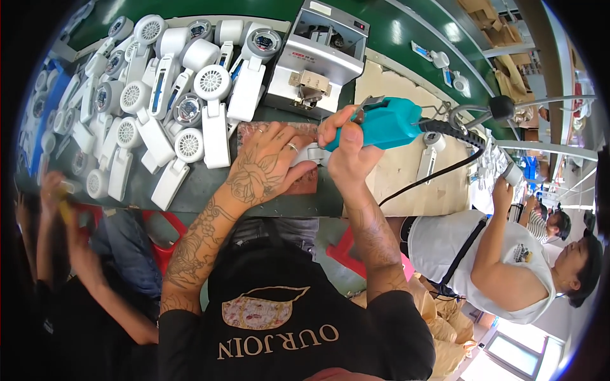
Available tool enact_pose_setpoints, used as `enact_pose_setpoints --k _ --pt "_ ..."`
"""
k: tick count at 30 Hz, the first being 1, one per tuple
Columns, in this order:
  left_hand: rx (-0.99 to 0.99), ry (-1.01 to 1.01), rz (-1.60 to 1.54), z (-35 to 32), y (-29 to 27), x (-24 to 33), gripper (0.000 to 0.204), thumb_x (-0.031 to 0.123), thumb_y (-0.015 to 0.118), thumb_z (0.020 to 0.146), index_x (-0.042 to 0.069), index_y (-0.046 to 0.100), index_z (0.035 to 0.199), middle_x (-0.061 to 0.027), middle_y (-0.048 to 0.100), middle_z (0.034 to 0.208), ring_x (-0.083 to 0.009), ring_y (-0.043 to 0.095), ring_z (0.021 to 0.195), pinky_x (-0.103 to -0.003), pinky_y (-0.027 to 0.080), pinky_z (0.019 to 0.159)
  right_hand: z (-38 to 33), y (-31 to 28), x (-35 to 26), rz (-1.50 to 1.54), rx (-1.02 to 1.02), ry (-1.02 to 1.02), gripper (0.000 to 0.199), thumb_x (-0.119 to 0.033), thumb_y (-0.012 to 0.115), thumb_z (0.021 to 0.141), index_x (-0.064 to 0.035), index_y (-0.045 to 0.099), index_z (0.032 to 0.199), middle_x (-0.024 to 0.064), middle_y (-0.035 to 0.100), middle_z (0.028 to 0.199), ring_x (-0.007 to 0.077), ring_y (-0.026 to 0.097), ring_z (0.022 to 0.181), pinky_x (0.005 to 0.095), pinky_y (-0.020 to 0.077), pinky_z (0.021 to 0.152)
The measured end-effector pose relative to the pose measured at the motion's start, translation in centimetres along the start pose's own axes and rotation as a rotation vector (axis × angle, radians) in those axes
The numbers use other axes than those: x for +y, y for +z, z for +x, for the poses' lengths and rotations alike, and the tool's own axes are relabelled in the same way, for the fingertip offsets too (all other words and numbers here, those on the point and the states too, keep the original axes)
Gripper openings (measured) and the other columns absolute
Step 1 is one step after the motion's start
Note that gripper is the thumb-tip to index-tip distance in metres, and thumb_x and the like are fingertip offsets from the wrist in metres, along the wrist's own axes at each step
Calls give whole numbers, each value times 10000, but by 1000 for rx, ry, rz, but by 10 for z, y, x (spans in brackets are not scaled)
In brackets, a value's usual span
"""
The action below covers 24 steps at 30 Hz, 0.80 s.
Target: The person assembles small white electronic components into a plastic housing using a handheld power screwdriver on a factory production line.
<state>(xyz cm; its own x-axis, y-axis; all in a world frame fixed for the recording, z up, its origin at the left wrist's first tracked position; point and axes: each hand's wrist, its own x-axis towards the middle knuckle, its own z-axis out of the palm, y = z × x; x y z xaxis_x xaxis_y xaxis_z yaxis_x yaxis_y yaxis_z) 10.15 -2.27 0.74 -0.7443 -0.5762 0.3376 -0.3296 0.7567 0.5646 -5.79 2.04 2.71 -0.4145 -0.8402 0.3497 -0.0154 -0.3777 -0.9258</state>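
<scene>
- Our right hand, at frame centre, is clenched around a teal electric screwdriver, its tip angled down and left so it meets the work.
- Our left hand lies fingers spread, palm down on a small white plastic part, seemingly pinning it flat against the reddish mat so it cannot shift under the tool.
- The black coiled cord trails right from the screwdriver, out of our way.
- A heap of white handheld fan bodies fills the upper left, within reach.
- A grey machine stands at top centre.
- Other people work at the left and right edges.
</scene>
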Motion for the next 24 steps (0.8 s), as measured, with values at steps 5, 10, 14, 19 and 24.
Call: enact_pose_setpoints --k 5,10,14,19,24 --pt "-8 4 26 -1 -3 -1 418 379 660 898 54 641 1159 -111 613 1096 -301 566 1044 -436 466 892 7 2 1 -52 23 20 495 -478 635 959 4 526 981 73 549 703 178 543 598 321 457 548" --pt "-19 -15 -43 -6 -4 -1 389 357 624 924 88 647 1204 -116 601 1098 -311 563 1050 -447 482 893 26 18 -23 -39 13 10 582 -522 625 957 44 565 1079 65 563 704 173 577 621 300 471 562" --pt "92 40 58 -14 6 -6 356 309 601 926 94 648 1206 -115 602 1123 -325 564 1074 -459 490 903 59 33 -4 31 24 -245 419 -368 657 974 32 569 1064 53 595 711 138 579 624 278 469 566" --pt "37 0 -78 -9 2 -2 351 301 587 926 86 648 1196 -120 602 1139 -342 565 1089 -451 478 945 65 34 19 25 47 -245 424 -405 651 974 6 553 1011 70 576 703 173 562 599 312 473 552" --pt "35 -26 -31 -14 7 -7 375 308 590 925 89 656 1222 -149 607 1191 -385 559 1124 -492 451 1000 55 37 3 19 31 -135 440 -425 644 974 5 556 1010 71 565 695 180 556 598 308 463 544"
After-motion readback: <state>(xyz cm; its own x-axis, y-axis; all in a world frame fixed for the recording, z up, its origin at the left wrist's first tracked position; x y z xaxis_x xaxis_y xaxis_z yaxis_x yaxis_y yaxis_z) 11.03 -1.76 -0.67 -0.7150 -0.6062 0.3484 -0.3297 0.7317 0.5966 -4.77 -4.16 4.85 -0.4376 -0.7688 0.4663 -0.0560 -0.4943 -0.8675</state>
